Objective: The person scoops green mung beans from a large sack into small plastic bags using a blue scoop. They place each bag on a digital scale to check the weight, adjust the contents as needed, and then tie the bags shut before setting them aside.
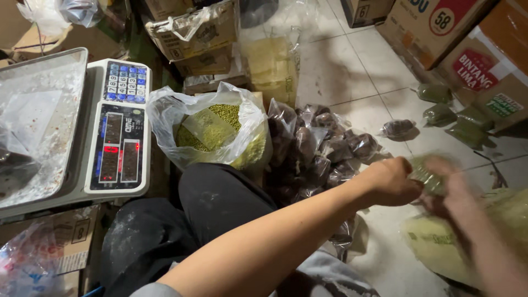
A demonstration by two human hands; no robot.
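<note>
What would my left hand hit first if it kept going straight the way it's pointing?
Likely the small green packet that the left hand already touches, with the blurred right hand just behind it; depth is unclear.

Green beans (220, 118) in clear bag, dark brown packets (319, 151), white scale (118, 129).

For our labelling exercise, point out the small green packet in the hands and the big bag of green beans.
small green packet (426, 177), head view, blurred middle.
big clear plastic bag of green beans (212, 127), head view, bean surface.

Digital scale (118, 129), open bag of green beans (212, 132), dark packets (319, 151), cardboard boxes (440, 27); tiled floor (341, 71)
</note>
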